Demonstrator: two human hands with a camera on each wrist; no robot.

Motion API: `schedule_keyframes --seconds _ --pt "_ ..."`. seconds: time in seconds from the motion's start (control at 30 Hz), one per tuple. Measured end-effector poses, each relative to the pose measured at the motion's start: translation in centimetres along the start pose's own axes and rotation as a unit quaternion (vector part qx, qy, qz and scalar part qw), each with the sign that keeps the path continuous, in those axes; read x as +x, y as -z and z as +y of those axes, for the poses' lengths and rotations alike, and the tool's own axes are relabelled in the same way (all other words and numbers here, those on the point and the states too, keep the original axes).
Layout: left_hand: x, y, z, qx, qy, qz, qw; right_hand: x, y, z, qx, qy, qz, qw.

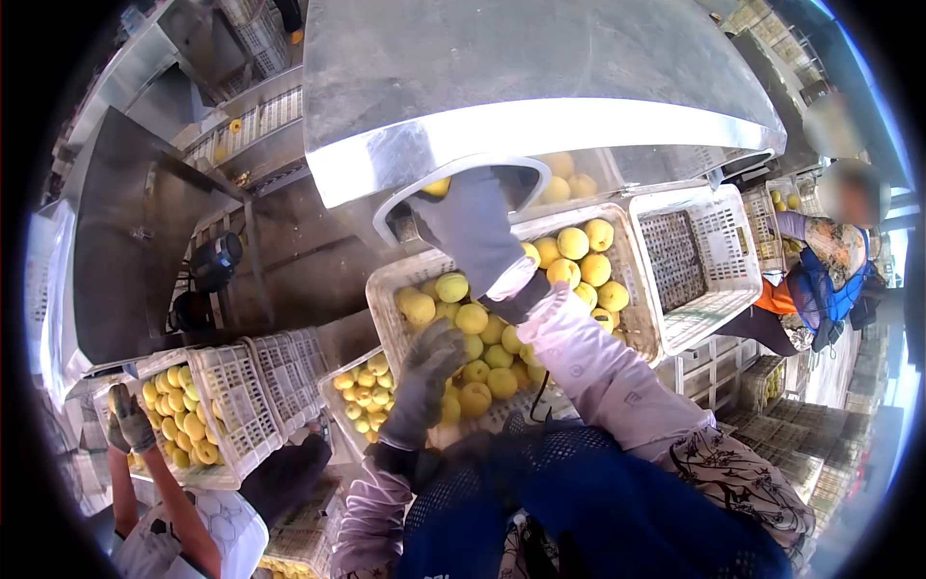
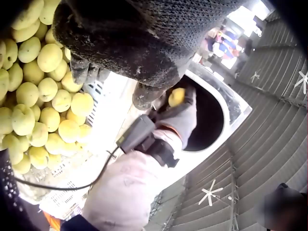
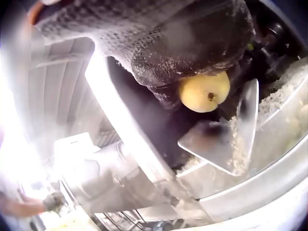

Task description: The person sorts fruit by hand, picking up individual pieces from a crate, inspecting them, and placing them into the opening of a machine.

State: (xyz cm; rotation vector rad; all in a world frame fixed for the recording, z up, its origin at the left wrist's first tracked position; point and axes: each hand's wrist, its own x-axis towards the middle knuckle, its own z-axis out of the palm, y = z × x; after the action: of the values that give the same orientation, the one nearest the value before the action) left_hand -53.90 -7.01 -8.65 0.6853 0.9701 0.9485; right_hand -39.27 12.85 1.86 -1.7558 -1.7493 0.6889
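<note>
My gloved right hand (image 1: 468,217) reaches through the rounded opening in the metal machine (image 1: 540,72). It grips a yellow peach (image 3: 206,92) between its fingers, close to bent metal plates (image 3: 231,139) with pale pulp on them. Over a white crate (image 1: 381,289) heaped with yellow peaches (image 1: 497,357) is my gloved left hand (image 1: 431,381), near the crate's left side. Its fingers (image 2: 115,43) are loosely bent in the left wrist view, with no fruit showing among them; the palm side is hidden.
An unfilled white crate (image 1: 719,261) stands at the right, and a smaller load of peaches (image 1: 367,396) at the left. Lower left, another person's gloved hands (image 1: 130,420) are beside a crate of peaches (image 1: 183,415). A person in a blue apron (image 1: 825,280) is at the far right.
</note>
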Motion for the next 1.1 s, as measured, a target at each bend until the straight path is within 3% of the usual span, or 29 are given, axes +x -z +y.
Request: schedule_keyframes --seconds 0.03,0.07,0.1,0.13,0.17,0.23,0.27,0.3,0.37,0.4,0.43,0.5,0.53,0.57,0.6,0.63,0.7,0.77,0.8,0.83,0.9,0.97,1.0,1.03,1.1 --pt "-0.1 0.2 -1.0 0.100 -0.040 -0.046 0.993 -0.5 1.9 0.0 -0.002 -0.007 -0.005 1.000" --pt "-0.3 -1.3 0.9 0.048 -0.005 -0.047 0.998 -1.6 3.8 0.5 -0.003 0.096 -0.001 0.995" --pt "0.3 0.6 -1.3 0.233 -0.188 -0.113 0.947 -3.0 5.2 1.3 -0.006 0.192 0.002 0.981" --pt "0.6 -0.7 -1.3 0.104 -0.087 -0.079 0.988 -4.4 6.0 2.0 0.118 0.020 0.009 0.993" --pt "1.4 -2.3 -0.5 -0.024 0.011 -0.040 0.999 -6.2 8.1 3.8 0.130 0.006 -0.044 0.991" --pt "2.7 -5.3 1.0 -0.013 0.047 -0.034 0.998 -10.1 11.4 8.5 0.105 -0.140 -0.155 0.972" --pt "3.7 -6.7 1.2 0.002 0.075 -0.018 0.997 -11.7 12.6 11.2 0.078 -0.201 -0.145 0.966" --pt "4.9 -7.9 0.7 0.002 0.076 -0.023 0.997 -14.5 12.5 18.7 -0.001 -0.080 -0.114 0.990" --pt "8.0 -10.1 -1.0 0.192 0.024 -0.046 0.980 -14.0 16.5 14.4 0.211 -0.190 -0.067 0.956" --pt "10.2 -11.1 -1.7 0.195 0.024 -0.052 0.979 -13.2 17.7 13.0 0.225 -0.193 -0.084 0.951" --pt "12.7 -12.0 -2.6 0.214 0.015 -0.024 0.976 -12.4 16.7 15.1 0.227 -0.195 -0.078 0.951" --pt "16.5 -13.4 -3.7 0.255 -0.006 0.038 0.966 -10.1 12.6 21.4 0.069 -0.063 -0.051 0.994" --pt "17.4 -14.5 -4.1 0.261 -0.007 0.038 0.965 -9.0 10.6 22.4 -0.050 -0.046 -0.046 0.997" --pt "17.8 -16.0 -4.7 0.343 0.032 0.129 0.930 -7.9 8.5 22.8 -0.168 -0.029 -0.043 0.984" --pt "18.0 -16.7 -5.3 0.420 0.073 0.221 0.877 -7.4 6.7 23.2 -0.177 -0.091 -0.015 0.980" --pt "18.0 -16.0 -6.0 0.427 0.075 0.224 0.873 -7.2 6.1 23.3 -0.168 -0.092 -0.018 0.981" --pt "18.1 -14.1 -7.6 0.279 -0.122 0.166 0.938 -7.2 6.5 23.6 -0.157 -0.143 -0.023 0.977" --pt "17.6 -13.4 -6.5 0.236 -0.148 0.119 0.953 -7.5 7.6 24.6 -0.141 -0.129 -0.030 0.981" --pt "17.1 -12.6 -5.7 0.122 -0.024 0.102 0.987 -6.9 7.7 25.2 -0.145 -0.108 -0.060 0.982" --pt "16.6 -12.2 -4.9 0.006 0.099 0.083 0.992 -6.5 7.6 25.7 -0.147 -0.086 -0.088 0.981" --pt "14.8 -14.0 -4.5 -0.008 0.105 0.092 0.990 -7.0 8.1 26.4 -0.097 -0.069 -0.062 0.991" --pt "13.4 -16.7 -4.3 -0.062 0.149 0.084 0.983 -6.9 8.7 26.5 -0.050 -0.095 -0.112 0.988" --pt "14.3 -15.5 -7.3 0.068 -0.004 0.003 0.998 -6.8 8.6 26.8 -0.052 -0.082 -0.116 0.988" --pt "14.6 -16.3 -6.7 0.068 -0.004 0.004 0.998 -6.5 8.6 27.2 -0.052 -0.082 -0.117 0.988" --pt "15.2 -19.3 -5.5 -0.033 0.115 0.112 0.987 -6.6 8.5 27.8 -0.048 -0.026 -0.164 0.985"
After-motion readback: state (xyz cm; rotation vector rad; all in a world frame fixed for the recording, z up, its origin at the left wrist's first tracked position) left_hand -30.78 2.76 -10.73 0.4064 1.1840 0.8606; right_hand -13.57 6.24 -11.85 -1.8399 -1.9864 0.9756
